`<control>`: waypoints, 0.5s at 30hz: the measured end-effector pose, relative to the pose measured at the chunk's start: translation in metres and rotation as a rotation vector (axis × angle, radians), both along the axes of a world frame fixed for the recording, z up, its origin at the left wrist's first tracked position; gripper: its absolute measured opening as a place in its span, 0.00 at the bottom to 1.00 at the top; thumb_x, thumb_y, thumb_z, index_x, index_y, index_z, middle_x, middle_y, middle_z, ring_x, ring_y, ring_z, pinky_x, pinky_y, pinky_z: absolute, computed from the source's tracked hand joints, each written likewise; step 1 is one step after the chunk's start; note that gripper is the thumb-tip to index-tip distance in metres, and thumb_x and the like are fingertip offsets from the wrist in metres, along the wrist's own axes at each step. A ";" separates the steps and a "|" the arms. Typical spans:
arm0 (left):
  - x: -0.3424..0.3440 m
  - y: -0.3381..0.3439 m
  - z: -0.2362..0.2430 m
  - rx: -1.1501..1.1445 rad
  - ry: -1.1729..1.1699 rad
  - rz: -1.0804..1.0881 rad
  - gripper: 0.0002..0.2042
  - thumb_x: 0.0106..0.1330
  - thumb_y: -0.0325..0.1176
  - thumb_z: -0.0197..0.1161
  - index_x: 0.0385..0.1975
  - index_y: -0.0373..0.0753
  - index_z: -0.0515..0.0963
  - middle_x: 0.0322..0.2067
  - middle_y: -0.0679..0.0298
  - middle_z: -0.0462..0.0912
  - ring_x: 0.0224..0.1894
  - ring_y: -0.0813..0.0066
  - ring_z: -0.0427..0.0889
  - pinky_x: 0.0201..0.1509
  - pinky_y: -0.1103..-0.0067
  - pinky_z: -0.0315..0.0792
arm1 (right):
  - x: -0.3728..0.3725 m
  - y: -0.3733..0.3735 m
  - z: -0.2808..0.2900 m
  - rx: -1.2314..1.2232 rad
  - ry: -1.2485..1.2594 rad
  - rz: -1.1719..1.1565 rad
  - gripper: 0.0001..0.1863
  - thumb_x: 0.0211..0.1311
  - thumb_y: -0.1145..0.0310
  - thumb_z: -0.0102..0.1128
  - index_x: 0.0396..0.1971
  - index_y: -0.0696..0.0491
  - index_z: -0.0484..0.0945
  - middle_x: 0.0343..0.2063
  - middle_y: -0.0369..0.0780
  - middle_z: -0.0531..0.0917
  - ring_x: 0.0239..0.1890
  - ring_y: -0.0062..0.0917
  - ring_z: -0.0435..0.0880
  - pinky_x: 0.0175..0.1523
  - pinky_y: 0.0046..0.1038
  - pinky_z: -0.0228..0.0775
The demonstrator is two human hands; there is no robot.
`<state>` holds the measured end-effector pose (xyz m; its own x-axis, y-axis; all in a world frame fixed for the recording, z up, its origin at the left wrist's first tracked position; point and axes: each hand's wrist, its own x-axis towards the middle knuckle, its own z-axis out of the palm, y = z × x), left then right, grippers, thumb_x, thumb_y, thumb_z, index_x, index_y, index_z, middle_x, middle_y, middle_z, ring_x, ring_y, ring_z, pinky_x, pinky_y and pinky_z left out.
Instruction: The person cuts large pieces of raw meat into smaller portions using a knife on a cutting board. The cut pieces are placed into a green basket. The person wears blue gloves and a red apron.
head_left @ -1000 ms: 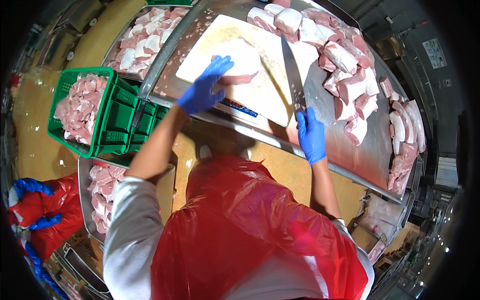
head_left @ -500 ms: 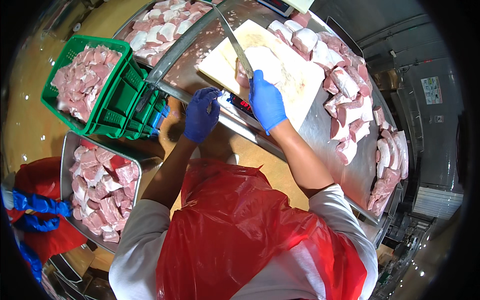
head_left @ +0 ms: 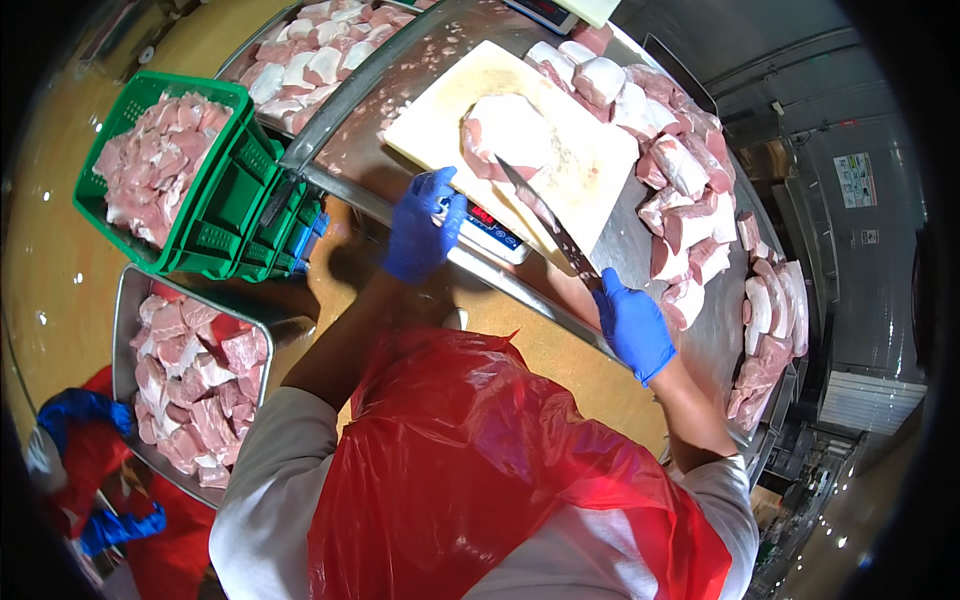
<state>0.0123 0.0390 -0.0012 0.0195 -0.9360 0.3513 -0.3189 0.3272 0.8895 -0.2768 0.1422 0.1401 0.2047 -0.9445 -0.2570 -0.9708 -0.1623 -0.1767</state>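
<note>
Showing in the head view, the blue-gloved right hand [head_left: 635, 325] is clamping its grip on a long-bladed knife [head_left: 548, 216], whose tip is overlapping the near edge of a pale pork slab [head_left: 515, 130] lying on the white cutting board [head_left: 585, 175]; contact cannot be told. The blue-gloved left hand [head_left: 422, 230] is curling its fingers beside the digital scale [head_left: 492, 230], which is jutting from under the board's near edge; whether its grip is clamping anything cannot be told. Rightward, pork chunks [head_left: 690, 170] are lying heaped on the metal counter [head_left: 630, 235]; leftward, a green crate [head_left: 255, 210] is holding pork trimmings [head_left: 160, 165].
</note>
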 end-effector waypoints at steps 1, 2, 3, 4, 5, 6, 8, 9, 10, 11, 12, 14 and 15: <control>-0.010 0.004 0.011 -0.123 -0.075 0.048 0.19 0.61 0.32 0.68 0.53 0.38 0.78 0.55 0.47 0.75 0.57 0.49 0.74 0.59 0.62 0.69 | 0.006 0.001 0.002 0.003 -0.080 -0.032 0.11 0.71 0.66 0.54 0.46 0.56 0.69 0.26 0.59 0.80 0.30 0.58 0.80 0.33 0.53 0.70; -0.020 0.009 0.025 -0.249 -0.153 0.089 0.21 0.61 0.34 0.69 0.55 0.39 0.78 0.60 0.45 0.71 0.61 0.46 0.70 0.63 0.59 0.66 | 0.013 0.001 -0.002 -0.016 -0.146 -0.013 0.12 0.71 0.65 0.54 0.46 0.56 0.69 0.25 0.59 0.80 0.30 0.58 0.80 0.33 0.53 0.70; -0.026 0.011 0.033 -0.375 -0.227 0.127 0.23 0.61 0.37 0.70 0.57 0.40 0.77 0.64 0.43 0.67 0.66 0.43 0.65 0.67 0.56 0.62 | 0.024 -0.001 -0.006 -0.035 -0.212 0.003 0.12 0.71 0.65 0.54 0.46 0.56 0.68 0.25 0.58 0.81 0.30 0.57 0.81 0.34 0.53 0.71; -0.021 0.007 0.027 -0.484 -0.284 0.041 0.25 0.62 0.44 0.71 0.58 0.44 0.79 0.72 0.44 0.52 0.72 0.37 0.50 0.73 0.51 0.49 | 0.034 -0.003 -0.010 -0.055 -0.277 0.021 0.12 0.71 0.64 0.53 0.46 0.57 0.68 0.25 0.58 0.81 0.30 0.57 0.81 0.34 0.53 0.71; -0.013 0.000 0.034 -0.623 -0.409 0.117 0.24 0.64 0.48 0.69 0.58 0.47 0.79 0.72 0.45 0.52 0.72 0.39 0.51 0.74 0.51 0.49 | 0.046 -0.004 -0.013 -0.073 -0.303 0.048 0.12 0.71 0.64 0.54 0.45 0.56 0.68 0.24 0.57 0.81 0.30 0.57 0.81 0.33 0.52 0.71; -0.002 -0.008 0.043 -0.762 -0.534 0.195 0.24 0.65 0.52 0.67 0.58 0.50 0.80 0.72 0.45 0.52 0.72 0.41 0.52 0.74 0.51 0.49 | 0.059 -0.005 -0.012 -0.091 -0.332 0.077 0.12 0.71 0.64 0.54 0.45 0.56 0.68 0.24 0.57 0.81 0.29 0.56 0.81 0.33 0.52 0.71; 0.040 -0.018 0.040 -0.596 -0.695 0.154 0.22 0.69 0.57 0.59 0.56 0.54 0.82 0.71 0.49 0.56 0.72 0.45 0.53 0.75 0.53 0.47 | 0.072 -0.007 0.000 -0.088 -0.347 0.151 0.12 0.72 0.63 0.54 0.44 0.55 0.67 0.23 0.55 0.81 0.28 0.55 0.81 0.33 0.51 0.71; 0.055 -0.029 0.062 -0.811 -0.683 0.239 0.21 0.71 0.55 0.55 0.56 0.54 0.83 0.70 0.52 0.60 0.73 0.47 0.53 0.76 0.54 0.46 | 0.076 -0.009 0.011 -0.071 -0.327 0.191 0.12 0.72 0.63 0.54 0.43 0.55 0.67 0.23 0.55 0.80 0.28 0.55 0.81 0.32 0.51 0.71; 0.068 -0.035 0.087 -0.938 -0.676 0.334 0.19 0.73 0.53 0.52 0.53 0.53 0.84 0.67 0.53 0.65 0.71 0.49 0.57 0.75 0.56 0.49 | 0.078 -0.012 0.021 -0.054 -0.304 0.234 0.11 0.72 0.63 0.54 0.43 0.55 0.67 0.22 0.54 0.80 0.27 0.55 0.81 0.32 0.51 0.71; 0.080 -0.042 0.111 -1.061 -0.658 0.438 0.19 0.75 0.51 0.50 0.51 0.52 0.85 0.63 0.55 0.71 0.69 0.51 0.61 0.74 0.58 0.52 | 0.076 -0.013 0.026 -0.024 -0.271 0.272 0.11 0.71 0.63 0.54 0.42 0.53 0.67 0.21 0.52 0.79 0.26 0.54 0.80 0.31 0.50 0.71; 0.094 -0.045 0.124 -1.094 -0.658 0.559 0.18 0.76 0.48 0.47 0.47 0.51 0.86 0.57 0.56 0.78 0.65 0.54 0.68 0.71 0.60 0.58 | 0.073 -0.014 0.034 -0.055 -0.283 0.290 0.11 0.71 0.63 0.55 0.42 0.53 0.67 0.22 0.52 0.80 0.27 0.54 0.80 0.31 0.50 0.71; 0.153 -0.062 0.131 -0.915 -0.533 0.413 0.18 0.77 0.43 0.47 0.39 0.47 0.86 0.44 0.57 0.85 0.48 0.58 0.81 0.58 0.64 0.71 | 0.063 -0.018 0.044 -0.112 -0.306 0.338 0.11 0.71 0.63 0.55 0.43 0.52 0.68 0.22 0.52 0.80 0.27 0.54 0.80 0.31 0.50 0.70; 0.188 -0.063 0.135 -0.952 -0.597 0.540 0.17 0.77 0.42 0.47 0.37 0.45 0.85 0.39 0.57 0.86 0.42 0.57 0.82 0.52 0.64 0.73 | 0.059 -0.020 0.045 -0.232 -0.317 0.316 0.10 0.71 0.63 0.56 0.44 0.51 0.69 0.23 0.52 0.80 0.27 0.54 0.80 0.30 0.51 0.70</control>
